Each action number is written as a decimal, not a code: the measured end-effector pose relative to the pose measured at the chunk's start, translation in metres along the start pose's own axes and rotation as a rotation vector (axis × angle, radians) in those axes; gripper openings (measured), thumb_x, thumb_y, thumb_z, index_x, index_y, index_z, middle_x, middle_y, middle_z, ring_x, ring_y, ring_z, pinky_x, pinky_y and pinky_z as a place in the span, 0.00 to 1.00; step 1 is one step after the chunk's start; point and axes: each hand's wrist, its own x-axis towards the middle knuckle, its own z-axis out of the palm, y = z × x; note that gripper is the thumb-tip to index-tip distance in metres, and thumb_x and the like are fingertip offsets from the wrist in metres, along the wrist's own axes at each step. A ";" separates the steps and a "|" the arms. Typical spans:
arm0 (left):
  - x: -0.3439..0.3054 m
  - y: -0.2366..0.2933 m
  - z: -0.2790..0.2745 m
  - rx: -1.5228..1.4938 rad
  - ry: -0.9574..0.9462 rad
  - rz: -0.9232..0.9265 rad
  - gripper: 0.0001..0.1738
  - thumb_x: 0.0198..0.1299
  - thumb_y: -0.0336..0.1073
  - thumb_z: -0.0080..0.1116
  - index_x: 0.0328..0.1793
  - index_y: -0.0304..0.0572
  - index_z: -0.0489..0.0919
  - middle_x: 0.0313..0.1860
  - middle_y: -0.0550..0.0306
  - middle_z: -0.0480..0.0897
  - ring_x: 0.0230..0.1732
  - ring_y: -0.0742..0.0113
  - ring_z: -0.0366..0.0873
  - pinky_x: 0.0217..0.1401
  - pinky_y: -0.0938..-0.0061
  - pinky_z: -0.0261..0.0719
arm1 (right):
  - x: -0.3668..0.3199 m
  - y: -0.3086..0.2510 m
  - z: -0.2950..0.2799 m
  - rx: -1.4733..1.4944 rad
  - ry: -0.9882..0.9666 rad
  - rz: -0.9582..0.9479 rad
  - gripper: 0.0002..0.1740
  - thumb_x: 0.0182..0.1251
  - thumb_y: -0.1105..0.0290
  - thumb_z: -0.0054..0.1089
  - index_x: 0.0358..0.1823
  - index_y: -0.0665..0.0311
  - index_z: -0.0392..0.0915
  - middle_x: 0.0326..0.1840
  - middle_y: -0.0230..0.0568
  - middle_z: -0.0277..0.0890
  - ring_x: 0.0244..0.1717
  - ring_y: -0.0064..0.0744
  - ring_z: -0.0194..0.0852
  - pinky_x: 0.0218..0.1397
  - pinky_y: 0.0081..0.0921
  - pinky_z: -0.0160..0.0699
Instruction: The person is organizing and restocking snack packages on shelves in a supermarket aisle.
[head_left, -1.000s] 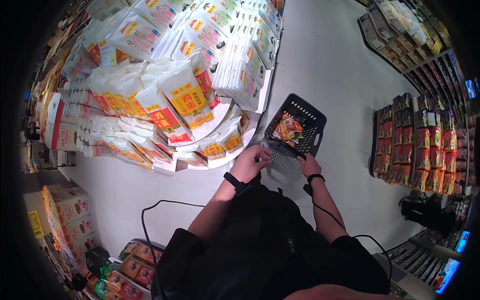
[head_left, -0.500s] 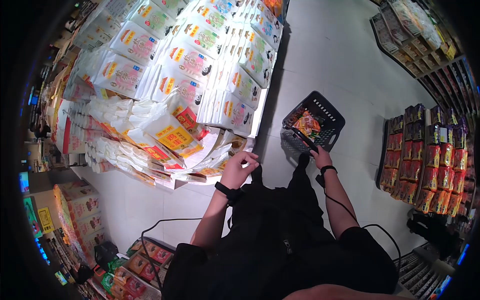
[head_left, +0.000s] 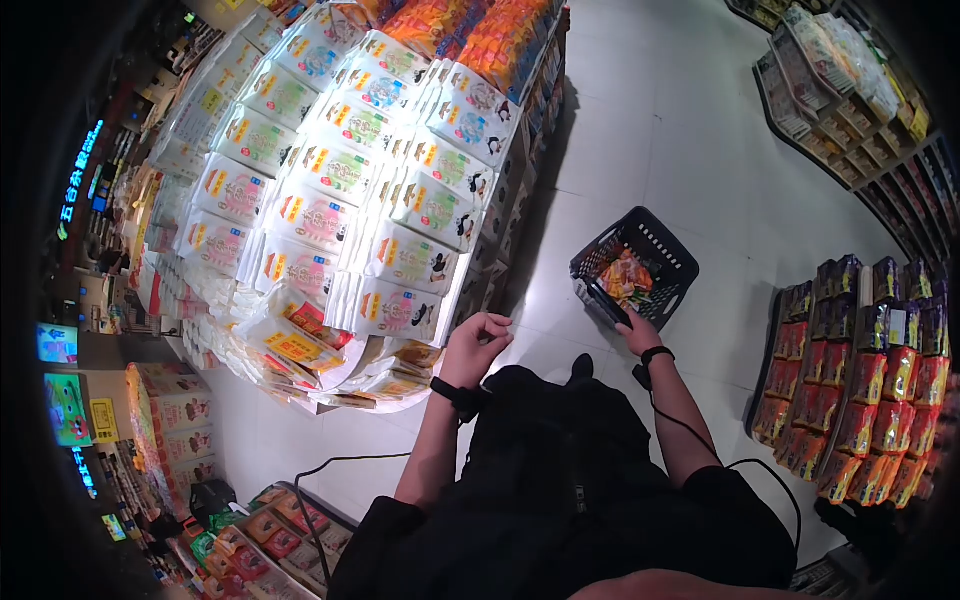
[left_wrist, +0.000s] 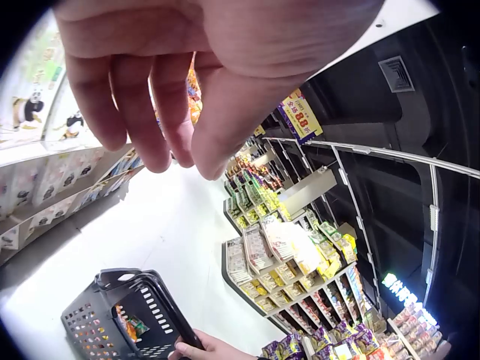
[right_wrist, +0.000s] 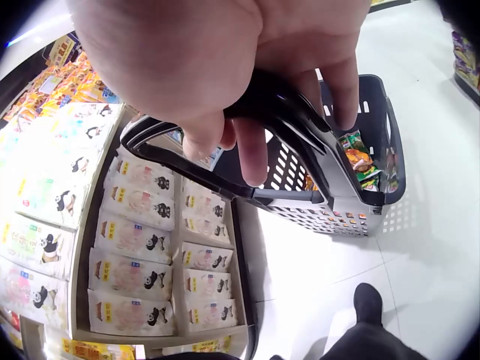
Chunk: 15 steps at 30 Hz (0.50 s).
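A dark plastic shopping basket [head_left: 672, 252] hangs from my right hand [head_left: 641, 332], whose fingers are curled round its black handle [right_wrist: 289, 124]. Several colourful snack packets [head_left: 627, 278] lie inside the basket. My left hand [head_left: 478, 347] is held out in front of my body with loosely bent fingers and nothing in them. It is nearest to the end of a display of white packages with panda pictures [head_left: 400, 312], apart from it. In the left wrist view the fingers [left_wrist: 139, 112] hang down relaxed.
Yellow-and-red packs [head_left: 290, 345] lie at the display's rounded near end. A rack of red and purple packets [head_left: 880, 380] stands to the right, another shelf unit [head_left: 830, 110] beyond it. Pale floor tiles [head_left: 640, 130] run forward between them. A thin cable [head_left: 350, 458] loops beside my left arm.
My view has moved forward along the display, and more of its white packages show. My right hand carries the basket along. The left hand stays empty beside the display.
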 end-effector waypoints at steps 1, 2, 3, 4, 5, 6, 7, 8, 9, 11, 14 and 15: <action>0.010 0.009 0.012 0.020 0.000 0.014 0.09 0.68 0.24 0.76 0.42 0.38 0.82 0.59 0.52 0.91 0.60 0.65 0.88 0.66 0.67 0.84 | 0.009 0.008 -0.015 -0.005 -0.037 -0.020 0.37 0.81 0.50 0.68 0.85 0.54 0.71 0.71 0.61 0.85 0.71 0.64 0.83 0.74 0.53 0.82; 0.018 0.019 0.021 0.039 0.001 0.026 0.09 0.68 0.24 0.76 0.42 0.38 0.82 0.59 0.51 0.91 0.60 0.65 0.88 0.66 0.67 0.84 | 0.017 0.016 -0.027 -0.010 -0.029 -0.025 0.37 0.81 0.50 0.68 0.85 0.54 0.71 0.71 0.61 0.85 0.71 0.64 0.83 0.74 0.53 0.82; 0.026 0.032 0.032 0.039 -0.004 0.005 0.10 0.68 0.23 0.75 0.43 0.38 0.82 0.59 0.52 0.91 0.61 0.65 0.88 0.68 0.68 0.84 | 0.026 0.025 -0.039 -0.016 -0.021 -0.029 0.36 0.81 0.49 0.67 0.84 0.54 0.71 0.71 0.61 0.85 0.71 0.64 0.83 0.74 0.53 0.82; 0.034 0.039 0.040 0.015 -0.022 0.011 0.10 0.68 0.22 0.75 0.43 0.37 0.82 0.60 0.51 0.91 0.61 0.66 0.88 0.69 0.67 0.84 | 0.033 0.033 -0.051 -0.022 -0.012 -0.033 0.36 0.81 0.49 0.67 0.84 0.54 0.71 0.71 0.61 0.85 0.71 0.64 0.83 0.74 0.54 0.82; 0.041 0.044 0.047 -0.010 -0.041 0.017 0.10 0.68 0.22 0.75 0.42 0.37 0.81 0.60 0.50 0.91 0.62 0.66 0.87 0.70 0.67 0.85 | 0.037 0.037 -0.060 -0.039 0.052 -0.042 0.36 0.81 0.51 0.69 0.85 0.52 0.72 0.65 0.57 0.90 0.67 0.60 0.88 0.70 0.51 0.84; 0.048 0.051 0.053 -0.036 -0.058 0.023 0.10 0.68 0.21 0.75 0.42 0.37 0.81 0.61 0.50 0.90 0.63 0.66 0.87 0.71 0.67 0.85 | 0.043 0.043 -0.074 -0.072 0.049 0.002 0.37 0.81 0.50 0.69 0.85 0.54 0.72 0.68 0.59 0.87 0.69 0.61 0.86 0.72 0.50 0.83; 0.056 0.059 0.057 -0.039 -0.065 0.017 0.10 0.68 0.21 0.75 0.42 0.36 0.81 0.61 0.50 0.90 0.63 0.66 0.87 0.71 0.67 0.84 | 0.050 0.047 -0.087 -0.078 0.044 0.000 0.36 0.82 0.52 0.68 0.85 0.54 0.71 0.70 0.58 0.86 0.71 0.61 0.84 0.73 0.52 0.82; 0.065 0.060 0.058 -0.051 -0.055 0.009 0.10 0.68 0.21 0.75 0.42 0.36 0.81 0.60 0.50 0.90 0.63 0.66 0.87 0.71 0.68 0.84 | 0.059 0.050 -0.099 -0.084 0.039 -0.003 0.35 0.83 0.53 0.67 0.86 0.53 0.70 0.72 0.58 0.85 0.72 0.62 0.82 0.73 0.53 0.82; 0.075 0.061 0.058 -0.062 -0.044 0.000 0.09 0.68 0.21 0.75 0.42 0.37 0.82 0.60 0.50 0.90 0.64 0.66 0.87 0.72 0.68 0.84 | 0.068 0.051 -0.114 -0.090 0.020 -0.002 0.35 0.83 0.53 0.67 0.86 0.52 0.70 0.71 0.58 0.85 0.72 0.62 0.83 0.73 0.53 0.82; 0.097 0.062 0.058 -0.062 -0.018 -0.028 0.09 0.68 0.21 0.75 0.42 0.37 0.82 0.60 0.50 0.90 0.64 0.66 0.87 0.72 0.68 0.84 | 0.093 0.063 -0.132 -0.098 0.007 -0.026 0.34 0.83 0.54 0.67 0.85 0.53 0.71 0.71 0.56 0.85 0.72 0.61 0.83 0.73 0.53 0.82; 0.146 0.059 0.054 -0.049 -0.013 -0.069 0.09 0.68 0.20 0.74 0.42 0.36 0.82 0.60 0.50 0.90 0.64 0.65 0.87 0.72 0.68 0.83 | 0.124 0.067 -0.172 -0.107 -0.078 -0.002 0.34 0.82 0.56 0.69 0.84 0.54 0.73 0.74 0.55 0.84 0.74 0.59 0.82 0.75 0.51 0.82; 0.166 0.056 0.053 -0.063 -0.025 -0.080 0.09 0.68 0.20 0.74 0.42 0.36 0.82 0.59 0.49 0.90 0.64 0.65 0.87 0.72 0.68 0.83 | 0.135 0.078 -0.175 -0.106 0.001 -0.059 0.27 0.81 0.57 0.69 0.75 0.58 0.78 0.63 0.58 0.88 0.67 0.62 0.86 0.67 0.51 0.84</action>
